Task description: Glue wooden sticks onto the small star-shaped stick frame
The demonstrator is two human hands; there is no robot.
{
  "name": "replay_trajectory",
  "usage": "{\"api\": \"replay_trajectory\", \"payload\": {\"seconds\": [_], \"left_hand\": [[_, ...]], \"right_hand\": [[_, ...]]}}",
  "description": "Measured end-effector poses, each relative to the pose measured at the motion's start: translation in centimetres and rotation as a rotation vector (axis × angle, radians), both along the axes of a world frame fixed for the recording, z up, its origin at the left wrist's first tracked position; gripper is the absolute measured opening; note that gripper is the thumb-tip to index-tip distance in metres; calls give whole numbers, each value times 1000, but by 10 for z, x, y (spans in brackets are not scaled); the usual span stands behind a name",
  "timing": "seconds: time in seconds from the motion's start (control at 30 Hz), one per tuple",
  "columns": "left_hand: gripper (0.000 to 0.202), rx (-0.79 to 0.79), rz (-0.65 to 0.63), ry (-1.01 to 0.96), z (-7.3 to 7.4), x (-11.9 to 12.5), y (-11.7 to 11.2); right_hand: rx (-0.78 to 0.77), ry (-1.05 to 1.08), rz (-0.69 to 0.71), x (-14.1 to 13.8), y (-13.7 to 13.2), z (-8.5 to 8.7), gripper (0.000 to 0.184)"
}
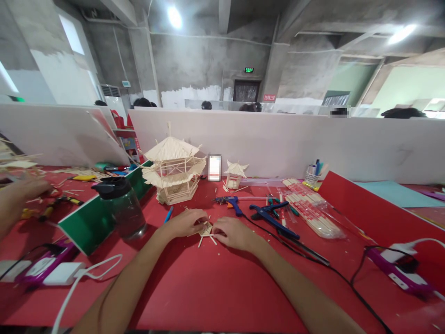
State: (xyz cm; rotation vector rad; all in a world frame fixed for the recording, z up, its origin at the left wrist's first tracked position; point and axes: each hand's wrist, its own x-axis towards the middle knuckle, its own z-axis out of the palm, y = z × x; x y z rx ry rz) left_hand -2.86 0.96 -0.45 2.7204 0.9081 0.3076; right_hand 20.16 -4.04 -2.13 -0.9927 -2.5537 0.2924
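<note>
Between my two hands, low over the red table, lies a small frame of pale wooden sticks (206, 230) with several sticks radiating outward. My left hand (189, 222) curls over its left side, fingers closed on the sticks. From the right, my right hand (233, 233) pinches the frame's edge; the fingertips partly hide the contact. Beyond them stands a large two-tiered pavilion model (174, 174) made of sticks, and a smaller pavilion model (235, 172) is to its right. A blue glue gun (232, 202) rests just past my right hand.
A water bottle (121, 208) and a green board (88, 227) stand left. Blue cutters (274, 220), a black cable and bagged sticks (311, 206) lie right. Purple power strips (399, 271) sit at both sides. A co-worker's hand (29, 189) is at far left. A white partition (278, 144) runs behind.
</note>
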Motion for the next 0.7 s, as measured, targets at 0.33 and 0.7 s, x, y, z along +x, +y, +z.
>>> {"api": "replay_trajectory", "payload": {"seconds": [0.33,0.7], "left_hand": [[29,-28,19,-26,0,2,1],[32,-50,72,-74,-6,-1,6]], "right_hand": [[14,8,-41,-3,3,-5,12],[40,18,-69,-6,10,-13,12]]}}
